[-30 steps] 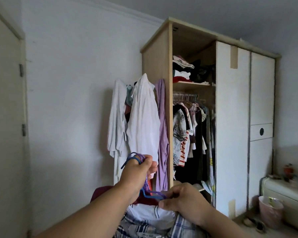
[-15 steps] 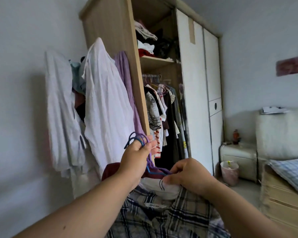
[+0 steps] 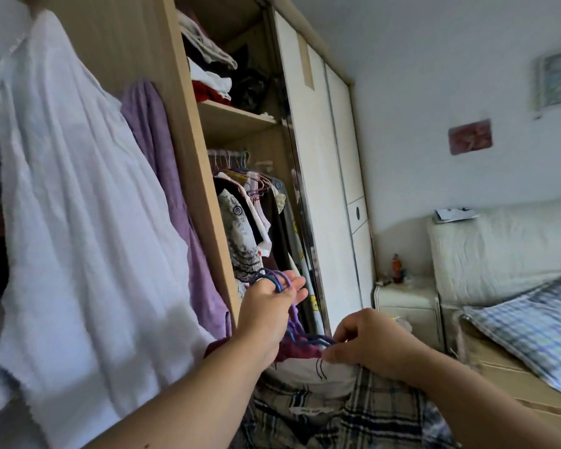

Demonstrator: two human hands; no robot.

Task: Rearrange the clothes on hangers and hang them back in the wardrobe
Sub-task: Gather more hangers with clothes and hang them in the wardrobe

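Observation:
My left hand (image 3: 268, 306) holds the hooks of a bunch of blue and purple hangers (image 3: 274, 278) in front of the open wardrobe (image 3: 208, 176). Clothes hang from those hangers below my hands: a maroon garment (image 3: 297, 351), a white one (image 3: 314, 375) and a plaid shirt (image 3: 321, 419). My right hand (image 3: 370, 343) pinches the fabric at a hanger's shoulder. Several garments (image 3: 243, 222) hang on the rail inside the wardrobe.
A white shirt (image 3: 78, 222) and a purple garment (image 3: 162, 176) hang on the wardrobe's outer side at left. Folded clothes (image 3: 208, 76) lie on the upper shelf. A sliding door (image 3: 318, 189) stands right of the opening. A nightstand (image 3: 405, 303) and a bed with a checked pillow (image 3: 525, 325) are at right.
The view has moved closer to the wardrobe and turned right, bringing the bed into sight. Both hands keep their hold on the hangers and clothes, now nearer the opening.

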